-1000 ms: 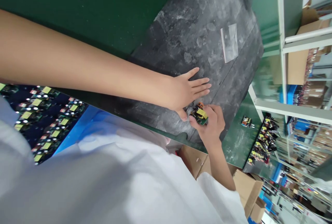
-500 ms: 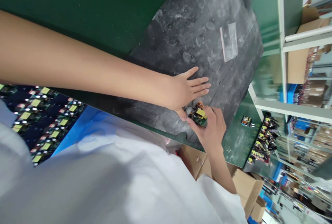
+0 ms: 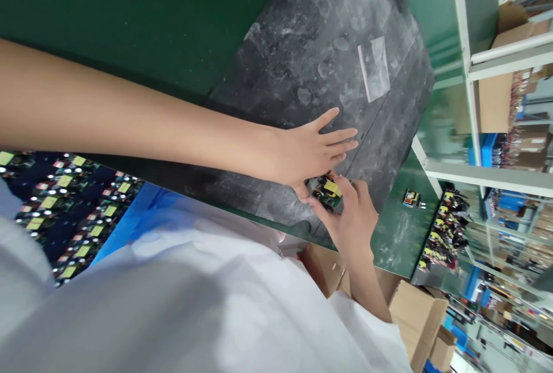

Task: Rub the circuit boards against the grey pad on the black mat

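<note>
1 clear rectangular plastic bag [image 3: 375,70] lies on the grey mat [image 3: 311,38] atop the green tabletop [image 3: 129,10]; 1 green circuit board [image 3: 328,189] sits between left hand [image 3: 310,151] and right hand [image 3: 352,217].

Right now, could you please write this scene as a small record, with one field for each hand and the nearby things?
Right hand: holds a small, yellow-topped green circuit board
Left hand: fingers spread over the scuffed dark grey mat, thumb close to the board
On mat: flat clear plastic bag
Lower left: blue-edged dark tray with rows of yellow-topped parts
</note>
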`<state>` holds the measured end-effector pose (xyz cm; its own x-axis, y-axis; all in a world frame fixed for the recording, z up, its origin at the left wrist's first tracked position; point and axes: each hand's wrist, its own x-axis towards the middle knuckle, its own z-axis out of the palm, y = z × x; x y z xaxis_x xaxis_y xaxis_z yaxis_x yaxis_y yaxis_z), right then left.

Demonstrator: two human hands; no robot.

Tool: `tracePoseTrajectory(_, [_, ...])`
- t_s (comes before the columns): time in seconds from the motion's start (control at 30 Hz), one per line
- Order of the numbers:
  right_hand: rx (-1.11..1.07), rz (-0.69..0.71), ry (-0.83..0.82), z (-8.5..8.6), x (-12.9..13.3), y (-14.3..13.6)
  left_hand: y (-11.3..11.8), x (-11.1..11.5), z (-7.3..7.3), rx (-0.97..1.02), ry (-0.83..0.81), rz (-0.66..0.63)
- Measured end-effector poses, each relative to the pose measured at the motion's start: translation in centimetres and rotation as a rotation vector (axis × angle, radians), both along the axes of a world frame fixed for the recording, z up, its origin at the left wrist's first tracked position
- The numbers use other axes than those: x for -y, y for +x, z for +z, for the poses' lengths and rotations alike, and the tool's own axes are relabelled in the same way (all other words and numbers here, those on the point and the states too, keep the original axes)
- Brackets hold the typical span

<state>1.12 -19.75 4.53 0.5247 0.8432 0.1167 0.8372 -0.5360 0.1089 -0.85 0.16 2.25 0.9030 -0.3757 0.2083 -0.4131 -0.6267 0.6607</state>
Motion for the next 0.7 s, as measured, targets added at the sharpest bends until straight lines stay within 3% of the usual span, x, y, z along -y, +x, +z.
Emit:
tracePoseTrajectory(0.27, [-0.209, -0.128, 0.449, 0.5, -1.1, -0.4, 0.1, -0.1, 0.2, 0.016, -0.05, -0.073])
tracePoseTrajectory(0.43, [-0.059, -0.007, 0.726, 2.0, -2.8, 0.1, 0.0, -0.3, 1.5, -0.137, -0.14, -0.082])
tracePoseTrajectory(0.57, [-0.086, 0.078, 0.929, 2.1, -2.9, 0.4, -0.4, 0.0, 2.4, -0.163, -0.172, -0.084])
tracePoseTrajectory(0.7, [-0.284, -0.204, 1.19, 1.2, -1.4, 0.1, -0.7, -0.2, 3.5, -0.127, -0.176, 0.002])
